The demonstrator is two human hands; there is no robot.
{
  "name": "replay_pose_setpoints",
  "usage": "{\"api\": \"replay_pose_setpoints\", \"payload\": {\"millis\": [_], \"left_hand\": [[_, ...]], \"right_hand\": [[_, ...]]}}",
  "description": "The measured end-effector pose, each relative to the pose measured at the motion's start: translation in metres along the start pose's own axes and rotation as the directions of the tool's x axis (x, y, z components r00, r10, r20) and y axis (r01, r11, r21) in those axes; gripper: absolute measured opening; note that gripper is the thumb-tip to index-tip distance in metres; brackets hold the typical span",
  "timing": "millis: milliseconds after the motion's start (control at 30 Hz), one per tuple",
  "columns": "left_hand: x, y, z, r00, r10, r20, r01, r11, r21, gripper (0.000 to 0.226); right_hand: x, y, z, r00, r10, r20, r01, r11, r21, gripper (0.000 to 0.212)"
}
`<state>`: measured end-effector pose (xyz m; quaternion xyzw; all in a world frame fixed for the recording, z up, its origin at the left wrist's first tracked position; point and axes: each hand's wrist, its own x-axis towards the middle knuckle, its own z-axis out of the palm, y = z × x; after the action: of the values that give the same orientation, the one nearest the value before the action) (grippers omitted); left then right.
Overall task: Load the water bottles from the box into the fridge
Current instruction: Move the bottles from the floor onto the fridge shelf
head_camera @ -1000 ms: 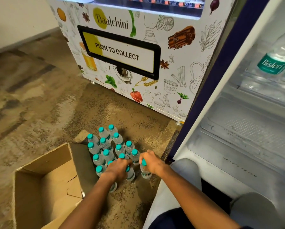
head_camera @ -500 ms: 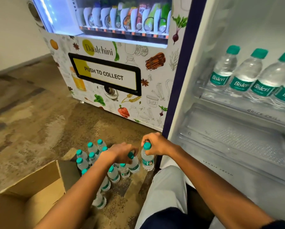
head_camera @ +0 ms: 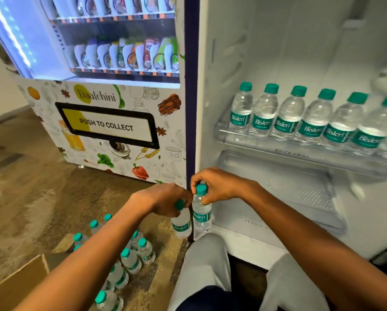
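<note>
Head view — two bottles lifted higher than before, now at the fridge.
Left hand grips one bottle; right hand pinches another bottle — both off the floor.

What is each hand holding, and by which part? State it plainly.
Left hand grips one water bottle by its neck, under the cap. Right hand holds another bottle at its neck, too.

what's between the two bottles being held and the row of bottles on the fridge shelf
In the head view, only the right hand and bare white fridge wall separate the held bottles from the shelf row.
</note>
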<state>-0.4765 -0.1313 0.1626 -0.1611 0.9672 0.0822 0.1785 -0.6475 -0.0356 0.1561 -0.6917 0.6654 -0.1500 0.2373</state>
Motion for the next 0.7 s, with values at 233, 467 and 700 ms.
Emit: {"api": "replay_pose_setpoints", "payload": {"millis": [233,467,700], "left_hand": [[0.017,0.041,-0.05,0.987,0.155,-0.053,-0.151,0.986,0.065,0.033],[0.026,0.079,-0.12,0.949,0.281,-0.143,-0.26,0.954,0.147,0.027],[0.032,0.107,-0.192,0.892,0.37,-0.261,-0.316,0.921,0.226,0.031]], "right_hand": [[-0.052,0.003,-0.063,0.996,0.015,-0.093,-0.015,1.0,0.004,0.026],[-0.095,0.005,-0.125,0.972,0.048,-0.231,-0.056,0.998,-0.03,0.03],[-0.13,-0.009,-0.193,0.919,0.05,-0.391,-0.07,0.997,-0.036,0.025]]}}
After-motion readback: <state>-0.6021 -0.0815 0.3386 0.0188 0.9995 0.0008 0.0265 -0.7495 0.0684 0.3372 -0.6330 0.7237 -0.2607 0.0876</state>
